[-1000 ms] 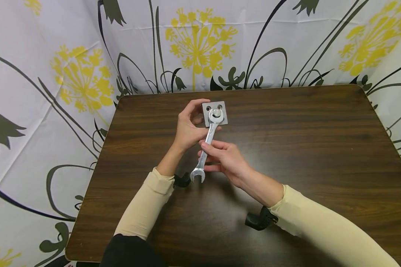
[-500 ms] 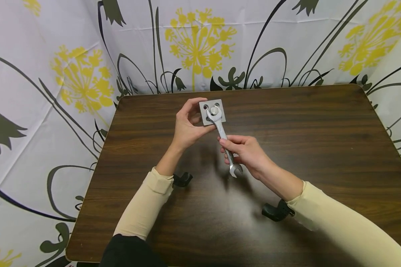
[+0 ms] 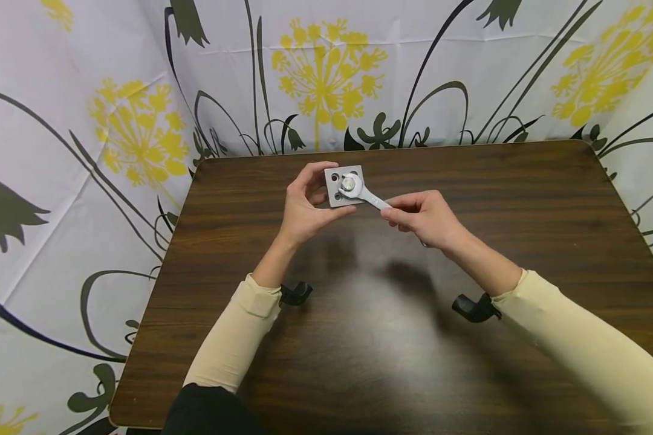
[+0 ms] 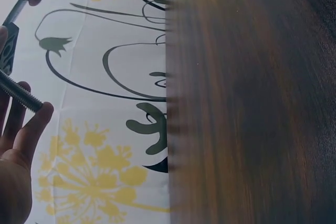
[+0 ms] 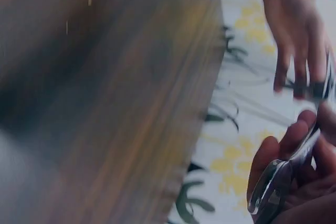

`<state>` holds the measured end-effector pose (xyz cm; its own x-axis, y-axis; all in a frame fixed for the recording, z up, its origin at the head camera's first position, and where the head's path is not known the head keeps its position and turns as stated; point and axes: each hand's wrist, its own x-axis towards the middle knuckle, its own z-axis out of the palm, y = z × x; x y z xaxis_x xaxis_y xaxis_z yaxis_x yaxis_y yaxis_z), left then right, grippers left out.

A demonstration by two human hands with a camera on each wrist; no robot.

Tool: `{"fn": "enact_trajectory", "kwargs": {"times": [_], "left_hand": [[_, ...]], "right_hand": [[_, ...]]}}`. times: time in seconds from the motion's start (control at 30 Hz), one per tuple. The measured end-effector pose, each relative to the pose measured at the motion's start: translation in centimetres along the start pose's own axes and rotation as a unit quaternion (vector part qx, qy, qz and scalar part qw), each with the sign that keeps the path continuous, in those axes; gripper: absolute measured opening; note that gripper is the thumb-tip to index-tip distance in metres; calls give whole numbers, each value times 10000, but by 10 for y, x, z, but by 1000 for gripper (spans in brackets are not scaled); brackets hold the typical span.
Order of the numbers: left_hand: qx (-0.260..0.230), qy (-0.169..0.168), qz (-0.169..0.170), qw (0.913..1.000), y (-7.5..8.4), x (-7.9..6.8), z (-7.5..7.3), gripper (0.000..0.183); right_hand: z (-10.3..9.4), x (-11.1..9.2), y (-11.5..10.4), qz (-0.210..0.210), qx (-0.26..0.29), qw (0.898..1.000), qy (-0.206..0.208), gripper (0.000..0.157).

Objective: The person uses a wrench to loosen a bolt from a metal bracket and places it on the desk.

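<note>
Your right hand [image 3: 427, 219] grips the wrench [image 3: 374, 199] along its handle, thumb on the near face and fingers curled round behind; in the right wrist view the wrench's free end [image 5: 270, 182] sticks out past your palm. From that hand the wrench's long axis slants leftward and a little away from you, up to its forked end, which sits around the bolt head [image 3: 348, 183]. That line from fist to bolt is the relation that matters: the bolt head is the hub, your right hand is out on the lever arm, and your left hand [image 3: 307, 202] is the nearer of the two to the bolt. The left hand holds the metal plate [image 3: 331, 188] by its edges from the left side, thumb below and fingers above and behind. In the left wrist view the threaded shank [image 4: 21, 94] projects on the plate's far side, its tip at or just beside a fingertip; contact is unclear. The left thumb under the plate's lower edge looks the likeliest thing in the way of a downward swing. The tabletop [image 3: 522, 241] lies beneath, with the flower-patterned cloth [image 3: 441, 48] behind it.
</note>
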<state>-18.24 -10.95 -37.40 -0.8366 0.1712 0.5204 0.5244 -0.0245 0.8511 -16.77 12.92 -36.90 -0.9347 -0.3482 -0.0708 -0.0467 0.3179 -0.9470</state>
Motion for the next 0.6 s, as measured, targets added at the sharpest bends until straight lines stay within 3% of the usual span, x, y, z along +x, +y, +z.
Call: {"fn": "enact_trajectory", "kwargs": {"times": [0.13,0.27,0.43,0.6], "left_hand": [[-73,-85,-49,9999,1,0,-2,72],[-103,-154,-64,9998,2,0,-2,72],[-92,-69,-7,9999,3,-1,-4,73],[-42,8,33,10000,3,-3,-7,72]], "right_hand": [[-16,11,-3,-649,-931,9935,-11,24],[-27,18,-8,-807,-1442,9862,59,23],[-39,21,-11,-664,-1710,9828,216,22],[-49,18,1,-90,-1378,9898,349,29]]}}
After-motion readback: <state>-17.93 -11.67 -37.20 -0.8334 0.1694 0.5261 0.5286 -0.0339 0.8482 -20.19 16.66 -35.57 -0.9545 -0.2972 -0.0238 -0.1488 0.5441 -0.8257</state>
